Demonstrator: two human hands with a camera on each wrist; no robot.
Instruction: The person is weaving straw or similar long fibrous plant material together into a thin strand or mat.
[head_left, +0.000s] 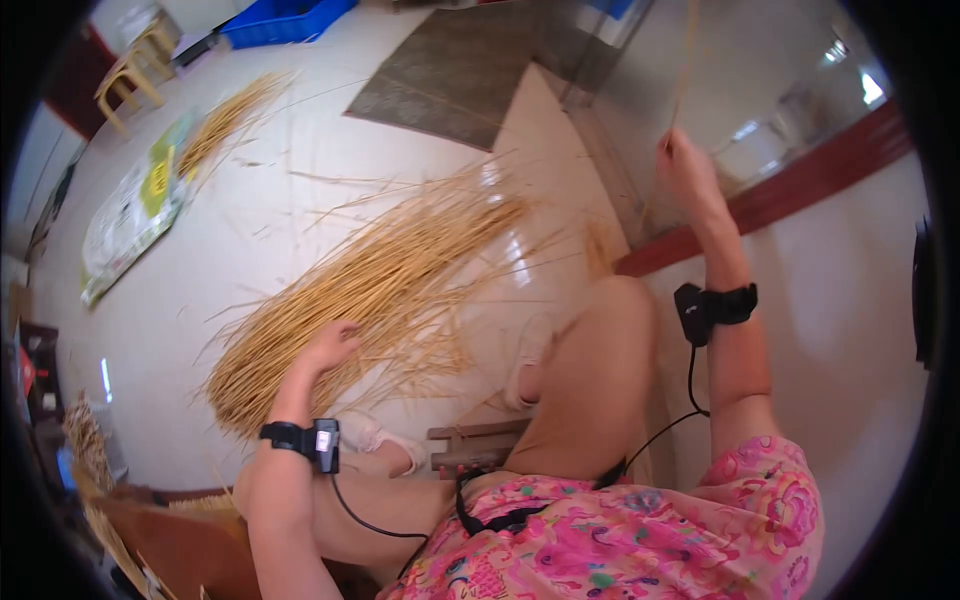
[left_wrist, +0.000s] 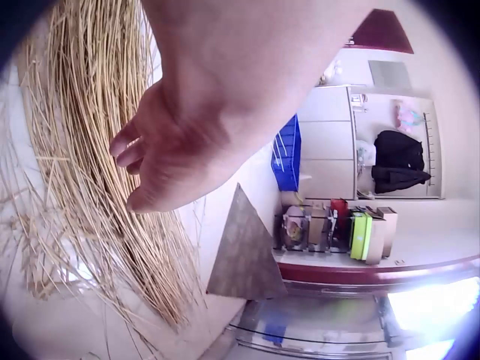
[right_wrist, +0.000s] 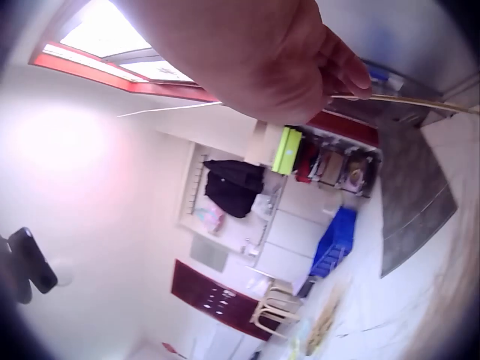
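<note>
A big pile of long yellow straw stalks (head_left: 370, 290) lies spread on the white floor in front of the seated person. My left hand (head_left: 333, 345) reaches down onto the pile, fingers loosely bent over the stalks (left_wrist: 82, 172); the left wrist view shows nothing pinched in it. My right hand (head_left: 680, 160) is raised high at the right and pinches a single thin straw stalk (head_left: 684, 60) that runs upward from the fingers. In the right wrist view the same stalk (right_wrist: 420, 103) sticks out from between thumb and fingers.
A second, smaller straw bundle (head_left: 225, 120) lies on a printed sack (head_left: 130, 210) at the far left. A grey mat (head_left: 450, 70), a blue crate (head_left: 285, 20) and a plastic chair (head_left: 130, 70) stand further back. A red-trimmed wall (head_left: 780, 195) runs along the right.
</note>
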